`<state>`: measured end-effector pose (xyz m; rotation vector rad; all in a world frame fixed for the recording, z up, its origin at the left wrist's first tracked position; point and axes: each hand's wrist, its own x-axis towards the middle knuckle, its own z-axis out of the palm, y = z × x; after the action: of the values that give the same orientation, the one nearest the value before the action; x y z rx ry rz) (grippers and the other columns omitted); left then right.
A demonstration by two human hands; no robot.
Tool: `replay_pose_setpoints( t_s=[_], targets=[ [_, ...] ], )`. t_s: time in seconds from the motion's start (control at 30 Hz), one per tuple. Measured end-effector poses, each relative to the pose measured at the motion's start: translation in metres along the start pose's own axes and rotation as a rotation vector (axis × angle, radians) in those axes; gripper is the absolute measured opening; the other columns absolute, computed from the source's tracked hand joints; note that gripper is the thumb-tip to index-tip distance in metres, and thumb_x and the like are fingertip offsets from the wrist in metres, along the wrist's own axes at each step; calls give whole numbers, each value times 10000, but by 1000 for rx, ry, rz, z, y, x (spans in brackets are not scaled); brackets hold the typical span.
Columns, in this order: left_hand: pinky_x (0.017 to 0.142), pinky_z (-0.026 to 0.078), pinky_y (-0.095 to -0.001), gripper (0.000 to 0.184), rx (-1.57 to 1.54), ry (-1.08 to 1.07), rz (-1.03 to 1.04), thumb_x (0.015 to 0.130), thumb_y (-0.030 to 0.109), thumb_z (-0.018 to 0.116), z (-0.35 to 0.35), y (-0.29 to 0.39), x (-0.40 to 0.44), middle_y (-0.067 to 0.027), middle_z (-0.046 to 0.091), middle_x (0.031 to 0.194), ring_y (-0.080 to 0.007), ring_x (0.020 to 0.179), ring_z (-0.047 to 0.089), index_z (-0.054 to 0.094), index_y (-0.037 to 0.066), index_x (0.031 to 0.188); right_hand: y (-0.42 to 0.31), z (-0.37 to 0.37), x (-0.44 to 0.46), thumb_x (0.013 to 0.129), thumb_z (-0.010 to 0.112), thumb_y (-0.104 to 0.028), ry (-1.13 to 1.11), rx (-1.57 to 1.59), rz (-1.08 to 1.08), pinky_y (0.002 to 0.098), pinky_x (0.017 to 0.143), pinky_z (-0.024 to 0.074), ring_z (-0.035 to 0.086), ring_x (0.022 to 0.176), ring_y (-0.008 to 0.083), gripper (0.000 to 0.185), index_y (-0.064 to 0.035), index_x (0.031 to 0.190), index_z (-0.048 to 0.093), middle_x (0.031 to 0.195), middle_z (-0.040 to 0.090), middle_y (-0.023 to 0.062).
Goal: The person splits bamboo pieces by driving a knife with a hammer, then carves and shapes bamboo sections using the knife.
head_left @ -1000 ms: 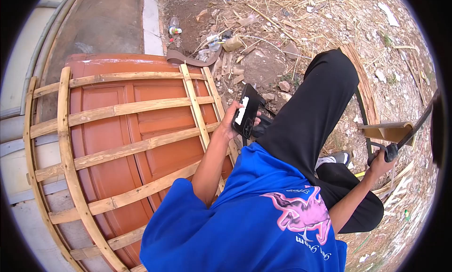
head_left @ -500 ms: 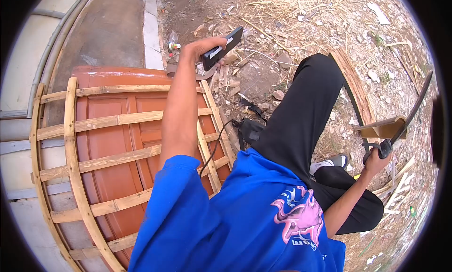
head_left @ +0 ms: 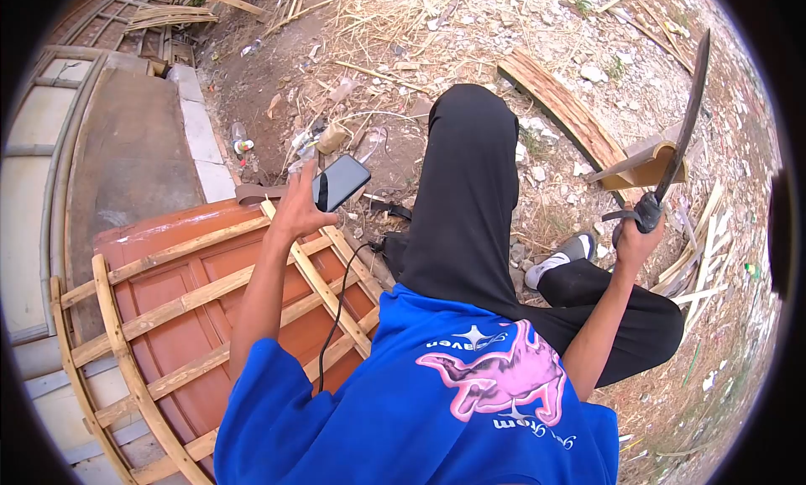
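In the head view, my left hand (head_left: 295,206) has its fingers spread beside a dark smartphone (head_left: 342,183) that lies screen up. The thumb is right by the phone's lower edge; whether it touches I cannot tell. On the right, my right hand (head_left: 638,240) is closed round the black-wrapped handle of a machete (head_left: 690,120), blade pointing up and away. Behind the blade is a curved yellowish-brown piece (head_left: 646,170), against a long split wooden plank (head_left: 562,107) on the ground.
On my left, a lattice of bamboo strips (head_left: 180,304) lies over a reddish-brown door panel (head_left: 168,283). A black cable (head_left: 337,317) runs across it. Pale bamboo strips (head_left: 701,241) are piled at the right. Rubble and straw (head_left: 395,31) cover the ground ahead.
My left hand has come down with the phone, and its fingers have spread from around it. The phone now shows its screen. The machete has tilted more upright, still in my right hand.
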<state>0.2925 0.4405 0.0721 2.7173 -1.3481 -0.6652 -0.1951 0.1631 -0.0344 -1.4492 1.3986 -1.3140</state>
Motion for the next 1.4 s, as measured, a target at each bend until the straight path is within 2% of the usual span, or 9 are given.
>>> replay_pose_setpoints(
  t_s=[0.1, 0.13, 0.5, 0.67, 0.77, 0.87, 0.97, 1.17, 1.4],
  targets=[
    [1022, 418, -507, 1105, 118, 45, 55, 538, 265, 852, 8, 15, -9, -256, 454, 1324, -448, 1205, 504, 285, 90, 1471, 4, -6, -2, 812, 706, -34, 3, 26, 104, 270, 684, 466, 564, 735, 112, 264, -17, 1048, 590, 843, 609, 27],
    [1001, 430, -514, 1089, 156, 46, 61, 540, 260, 854, 11, 19, -12, -245, 460, 1308, -444, 1190, 512, 296, 105, 1462, 13, -8, 1, 805, 703, -25, -2, 10, 43, 270, 687, 466, 564, 740, 111, 264, -14, 1048, 598, 857, 609, 31],
    [944, 426, -460, 1102, 256, 415, 342, 522, 226, 860, 22, 16, -18, -186, 477, 1273, -379, 1139, 487, 298, 68, 1456, 22, -16, 0, 804, 715, -10, 24, 34, 51, 269, 711, 470, 562, 774, 108, 297, -7, 1077, 599, 909, 607, 31],
    [936, 362, -540, 1109, 328, 575, 479, 517, 193, 888, 17, 8, -18, -141, 472, 1295, -342, 1169, 484, 308, 198, 1462, 24, -17, -1, 809, 719, -13, 24, 28, 72, 266, 698, 469, 560, 766, 103, 299, -5, 1082, 599, 910, 606, 31],
    [958, 375, -524, 1082, 394, 614, 598, 572, 152, 874, 13, 6, -18, -160, 469, 1308, -372, 1166, 489, 274, 179, 1471, 24, -18, -1, 811, 716, -13, 11, 29, 67, 262, 688, 466, 558, 756, 100, 290, -7, 1077, 599, 900, 605, 27],
    [936, 389, -532, 1071, 295, 593, 588, 601, 123, 884, 17, 0, -20, -167, 471, 1307, -377, 1154, 503, 262, 209, 1468, 19, -16, -3, 812, 718, -17, 13, 65, 98, 260, 676, 460, 551, 743, 93, 284, -12, 1070, 599, 885, 604, 21],
    [920, 375, -513, 1075, 191, 611, 656, 572, 154, 899, 15, 1, -21, -148, 469, 1303, -347, 1175, 501, 299, 232, 1461, 23, -16, -2, 812, 726, -23, 7, 64, 44, 253, 656, 453, 542, 718, 84, 279, -18, 1061, 600, 872, 605, 15],
    [881, 407, -505, 1021, 104, 536, 694, 577, 129, 893, -3, 37, -38, -138, 527, 1191, -371, 1152, 532, 349, 217, 1437, 16, -11, -3, 817, 728, -37, -15, 37, 95, 255, 664, 460, 554, 723, 91, 262, -20, 1045, 600, 869, 612, 18],
    [842, 432, -506, 903, 52, 640, 821, 556, 89, 893, -50, 82, -70, -103, 525, 1078, -397, 1147, 560, 460, 233, 1334, 10, -5, -2, 813, 733, -46, 5, -13, -24, 269, 699, 483, 592, 751, 106, 262, -10, 1035, 600, 855, 633, 33]
  ],
)
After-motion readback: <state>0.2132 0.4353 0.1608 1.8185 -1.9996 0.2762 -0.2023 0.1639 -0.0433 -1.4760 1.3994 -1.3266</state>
